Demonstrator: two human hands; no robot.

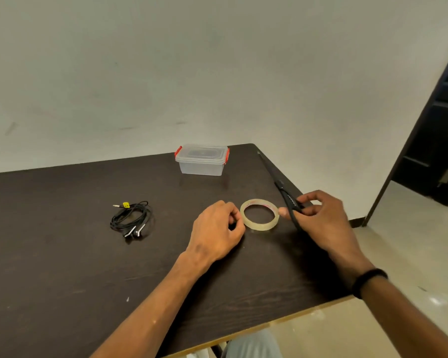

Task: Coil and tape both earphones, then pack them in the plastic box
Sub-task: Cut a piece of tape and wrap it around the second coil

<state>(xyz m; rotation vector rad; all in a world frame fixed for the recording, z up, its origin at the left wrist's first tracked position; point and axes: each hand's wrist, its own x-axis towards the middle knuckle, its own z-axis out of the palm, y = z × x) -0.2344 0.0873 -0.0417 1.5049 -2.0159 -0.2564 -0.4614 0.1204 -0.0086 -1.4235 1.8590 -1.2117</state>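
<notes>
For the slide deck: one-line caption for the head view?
Right hand grips scissors, left hand at the tape roll; coiled earphones and lidded plastic box wait.

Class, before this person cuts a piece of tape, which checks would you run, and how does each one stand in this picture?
1. Scissors held: ok, the right hand grips the handles, blades pointing away toward the far table edge.
2. Tape roll within reach: ok, it lies flat on the table between both hands.
3. Tape end pulled free: cannot tell, the left hand is curled at the roll's edge, but no strip shows.
4. Earphones coiled: ok for the one bundle lying left; a second pair is not visible separately.
5. Plastic box open for packing: not ok, its lid is on.
</notes>
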